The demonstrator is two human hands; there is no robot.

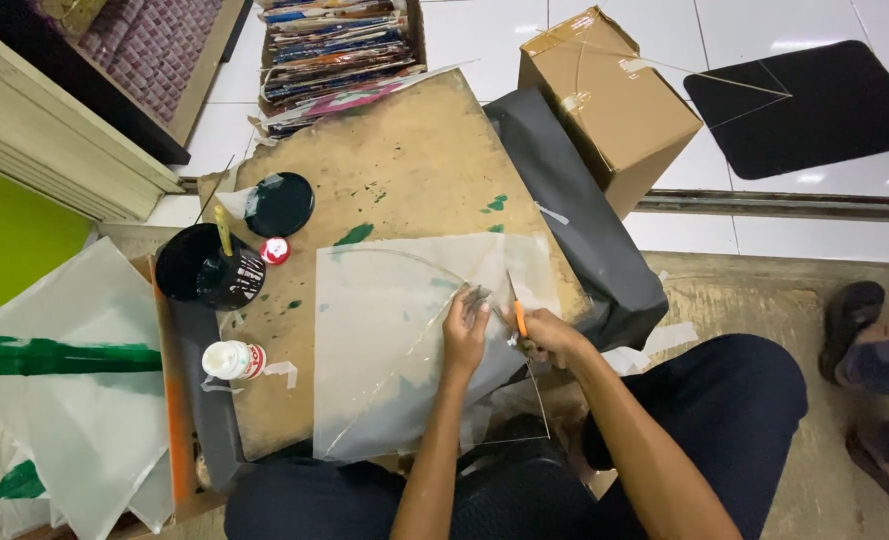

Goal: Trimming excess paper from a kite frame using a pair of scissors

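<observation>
at the near right edge of the worn wooden board point(405, 160):
sheet: thin translucent paper sheet point(395, 340), pinched shut in left hand point(465, 325).
right hand point(550, 335): closed around orange-handled cutter point(518, 312).
risk: blade may slip, tearing paper or nicking fingers.

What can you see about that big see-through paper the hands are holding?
The thin sheet looks like translucent whitish paper or plastic, with faint green smears near its top. It lies flat on the worn wooden board, its lower edge hanging past the board. A thin curved stick runs across it. The left hand pinches its right edge; the right hand holds an orange-handled tool there.
</observation>
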